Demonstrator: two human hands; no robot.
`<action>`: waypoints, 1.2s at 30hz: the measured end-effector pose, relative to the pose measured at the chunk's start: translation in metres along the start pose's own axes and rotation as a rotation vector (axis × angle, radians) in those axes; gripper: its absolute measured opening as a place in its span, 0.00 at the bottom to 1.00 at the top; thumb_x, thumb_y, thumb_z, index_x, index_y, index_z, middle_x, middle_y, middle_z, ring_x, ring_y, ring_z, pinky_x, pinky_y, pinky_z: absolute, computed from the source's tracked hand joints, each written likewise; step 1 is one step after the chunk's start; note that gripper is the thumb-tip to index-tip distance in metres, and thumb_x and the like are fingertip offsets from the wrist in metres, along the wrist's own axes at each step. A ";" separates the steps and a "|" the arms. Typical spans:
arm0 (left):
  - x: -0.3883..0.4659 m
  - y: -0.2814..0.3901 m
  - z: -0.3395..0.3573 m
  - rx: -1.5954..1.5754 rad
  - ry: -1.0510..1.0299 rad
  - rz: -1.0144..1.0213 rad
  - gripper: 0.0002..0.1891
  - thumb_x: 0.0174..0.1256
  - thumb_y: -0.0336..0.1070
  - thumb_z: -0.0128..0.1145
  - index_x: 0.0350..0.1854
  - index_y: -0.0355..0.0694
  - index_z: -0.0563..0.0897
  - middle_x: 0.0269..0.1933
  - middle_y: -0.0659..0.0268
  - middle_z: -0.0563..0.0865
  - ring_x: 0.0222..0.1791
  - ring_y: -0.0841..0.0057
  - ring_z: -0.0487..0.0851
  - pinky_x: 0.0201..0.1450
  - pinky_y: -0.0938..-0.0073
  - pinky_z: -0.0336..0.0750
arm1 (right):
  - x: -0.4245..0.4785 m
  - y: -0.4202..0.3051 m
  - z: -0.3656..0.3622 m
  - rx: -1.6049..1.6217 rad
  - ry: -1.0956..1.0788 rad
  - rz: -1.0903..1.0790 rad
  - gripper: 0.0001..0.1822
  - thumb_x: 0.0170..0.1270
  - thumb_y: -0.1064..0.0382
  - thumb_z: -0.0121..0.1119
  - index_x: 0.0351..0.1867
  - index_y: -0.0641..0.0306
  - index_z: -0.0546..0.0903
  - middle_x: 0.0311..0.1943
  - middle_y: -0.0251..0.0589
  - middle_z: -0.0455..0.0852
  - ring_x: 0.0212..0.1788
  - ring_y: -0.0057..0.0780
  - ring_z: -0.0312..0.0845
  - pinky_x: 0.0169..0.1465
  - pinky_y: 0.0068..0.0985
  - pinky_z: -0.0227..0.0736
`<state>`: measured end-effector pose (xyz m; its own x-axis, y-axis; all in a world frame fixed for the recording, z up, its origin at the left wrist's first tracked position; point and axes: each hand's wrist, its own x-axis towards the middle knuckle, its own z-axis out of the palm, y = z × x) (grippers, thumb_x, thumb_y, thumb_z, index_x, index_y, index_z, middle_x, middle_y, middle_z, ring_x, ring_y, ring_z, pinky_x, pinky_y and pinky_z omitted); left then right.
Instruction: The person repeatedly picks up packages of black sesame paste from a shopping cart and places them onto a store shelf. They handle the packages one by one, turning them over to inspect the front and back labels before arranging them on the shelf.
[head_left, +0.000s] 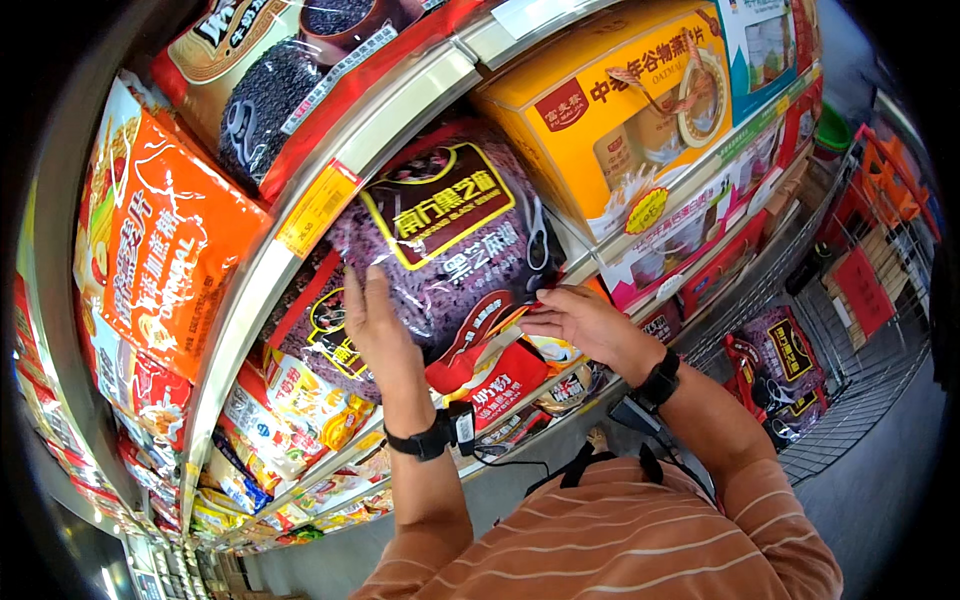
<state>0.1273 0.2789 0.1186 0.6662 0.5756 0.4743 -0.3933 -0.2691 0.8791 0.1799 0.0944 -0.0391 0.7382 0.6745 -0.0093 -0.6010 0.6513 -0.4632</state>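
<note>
A plump, glossy purple bag of black sesame powder (465, 277) stands tilted on the store shelf, between my hands. My left hand (380, 330) lies along its left side, fingers straight and slightly parted. At the bag's lower right corner is my right hand (577, 322), thumb and fingers around its red bottom edge. Partly hidden behind my left hand is a second purple bag (315, 322). Black bands are on both wrists, with a small device on the left one.
The metal shelf edge (232, 337) curves past on the left, bearing a yellow price tag (319, 210). An orange cereal bag (161, 240) and a yellow oatmeal gift box (622, 97) flank the shelf. A wire shopping cart (862, 442) on the right holds similar purple bags (784, 360).
</note>
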 end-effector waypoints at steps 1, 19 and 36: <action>-0.001 0.007 0.002 -0.035 -0.003 -0.010 0.31 0.75 0.38 0.56 0.69 0.17 0.66 0.58 0.55 0.81 0.55 0.78 0.78 0.61 0.77 0.71 | 0.004 -0.001 -0.001 0.006 0.001 -0.024 0.15 0.71 0.63 0.60 0.52 0.72 0.76 0.53 0.54 0.80 0.57 0.49 0.81 0.66 0.40 0.77; 0.068 -0.082 0.060 0.130 0.043 0.229 0.26 0.78 0.39 0.50 0.68 0.22 0.70 0.60 0.48 0.81 0.55 0.67 0.78 0.64 0.73 0.69 | 0.130 -0.023 -0.026 0.002 -0.018 -0.157 0.08 0.68 0.61 0.60 0.45 0.59 0.79 0.49 0.40 0.84 0.55 0.34 0.79 0.65 0.35 0.73; 0.114 -0.159 0.072 0.484 0.153 0.213 0.28 0.80 0.44 0.43 0.67 0.18 0.67 0.62 0.30 0.75 0.62 0.40 0.75 0.68 0.57 0.66 | 0.167 -0.012 -0.036 -0.096 0.102 -0.148 0.30 0.69 0.62 0.60 0.70 0.56 0.61 0.58 0.36 0.78 0.63 0.33 0.73 0.67 0.37 0.68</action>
<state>0.3111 0.3318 0.0362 0.4900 0.5655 0.6634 -0.1490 -0.6955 0.7029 0.3210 0.1865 -0.0671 0.8464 0.5320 -0.0227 -0.4554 0.7011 -0.5487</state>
